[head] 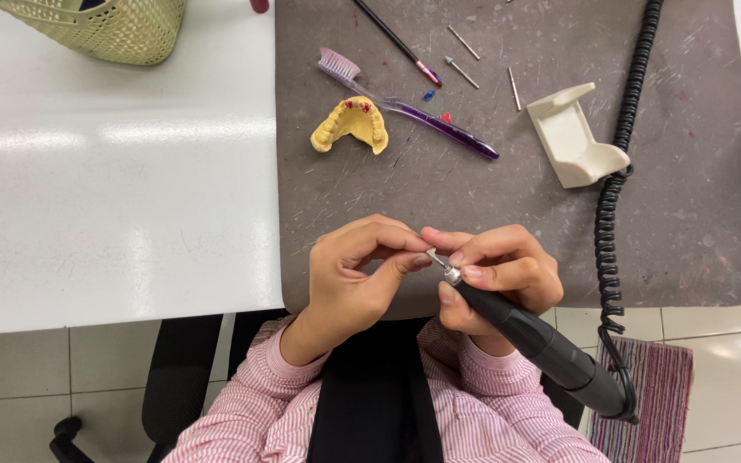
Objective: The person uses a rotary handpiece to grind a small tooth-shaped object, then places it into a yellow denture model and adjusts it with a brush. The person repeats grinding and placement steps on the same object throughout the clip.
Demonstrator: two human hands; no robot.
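Observation:
My right hand [503, 274] grips a black rotary handpiece [542, 343] near its metal nose, the body running down to the right. My left hand [353, 274] pinches the small bur tip [433, 257] at the handpiece's front between thumb and fingers. Both hands meet over the near edge of a grey work mat [508, 197]. A yellow dental cast [352, 124] with red spots lies on the mat beyond my hands.
A purple toothbrush [413, 107], a thin black tool [396, 39], loose burs [463, 60] and a cream handpiece rest [575, 137] lie on the mat. A coiled black cord [615, 197] runs down the right. A woven basket [100, 26] stands at the white table's far left.

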